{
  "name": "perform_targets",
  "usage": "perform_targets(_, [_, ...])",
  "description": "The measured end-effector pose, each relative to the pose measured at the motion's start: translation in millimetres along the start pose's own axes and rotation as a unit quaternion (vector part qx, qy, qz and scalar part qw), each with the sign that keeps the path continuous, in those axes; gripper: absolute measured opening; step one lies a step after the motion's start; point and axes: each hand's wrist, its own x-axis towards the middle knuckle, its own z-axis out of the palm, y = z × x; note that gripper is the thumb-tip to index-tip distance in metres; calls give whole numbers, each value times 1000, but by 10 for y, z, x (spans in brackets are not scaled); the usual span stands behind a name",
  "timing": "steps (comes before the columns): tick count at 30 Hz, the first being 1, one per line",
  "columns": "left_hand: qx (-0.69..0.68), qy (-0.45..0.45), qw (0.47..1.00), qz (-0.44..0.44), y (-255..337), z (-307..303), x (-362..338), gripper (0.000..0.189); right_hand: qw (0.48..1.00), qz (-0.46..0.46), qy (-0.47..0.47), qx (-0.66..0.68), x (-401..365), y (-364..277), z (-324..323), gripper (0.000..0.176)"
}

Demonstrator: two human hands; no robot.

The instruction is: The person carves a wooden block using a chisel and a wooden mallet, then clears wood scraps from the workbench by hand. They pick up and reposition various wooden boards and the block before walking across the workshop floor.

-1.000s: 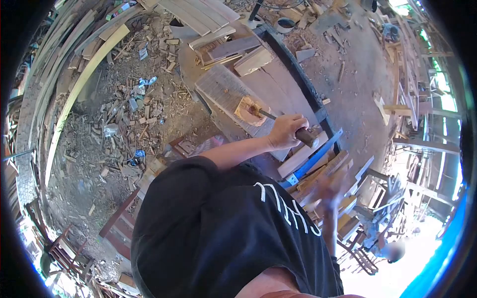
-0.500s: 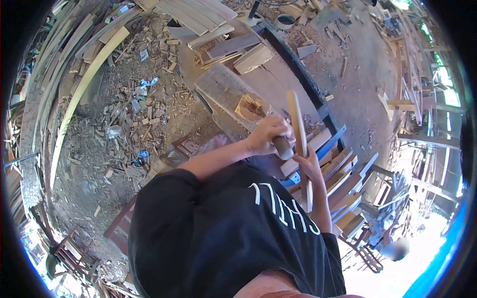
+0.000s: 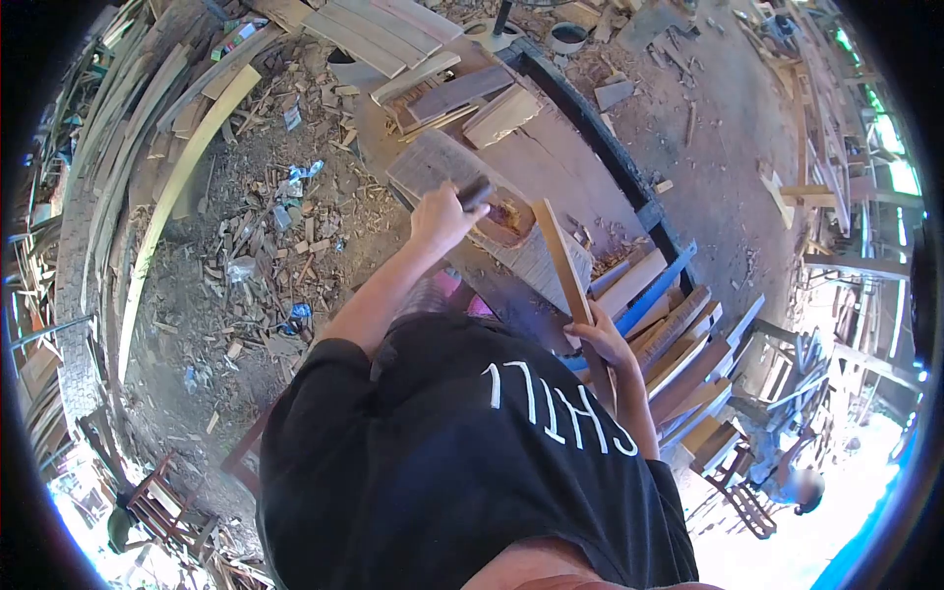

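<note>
My left hand (image 3: 441,221) is wrapped round the thick, dark handle (image 3: 476,193) of a hand tool. The tool's working end is hidden, so its kind cannot be told. Below that hand lies a heavy wooden block (image 3: 433,162), with a rough, hacked hollow (image 3: 509,224) in its top. In my right hand (image 3: 605,339) is a long, narrow wooden slat (image 3: 562,258), gripped towards its lower part. The slat slants up and left, its far end over the block beside the hollow. The slat's near end runs down alongside my shirt.
Stacked boards (image 3: 678,339) stand close at my right, beside a blue bar (image 3: 659,285). A dark beam (image 3: 590,123) borders the work area. Wood scraps (image 3: 305,236) litter the ground at left, near a long pale strip (image 3: 177,187). Another person (image 3: 792,482) is at lower right.
My left hand has moved left and forward with the tool, away from the slat, and its handle now points up and right. The slat's far end has swung left and lower over the block.
</note>
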Motion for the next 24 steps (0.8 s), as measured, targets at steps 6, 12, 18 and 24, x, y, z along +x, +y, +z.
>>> perform_targets(6, [32, -116, 992, -19, 127, 239, 140, 49, 997, 22, -53, 43, -99, 214, 87, 53])
perform_targets(12, [38, 14, 990, 138, 284, 173, 297, 41, 996, 13, -46, 72, -326, 422, 140, 63])
perform_targets(18, [-131, 103, 918, 359, 1011, 183, -309, 17, 995, 32, 41, 87, -563, 570, 59, 62])
perform_targets(24, [-254, 78, 835, 482, 1330, 575, -482, 25, 968, 45, 145, 201, -830, 281, -30, 55])
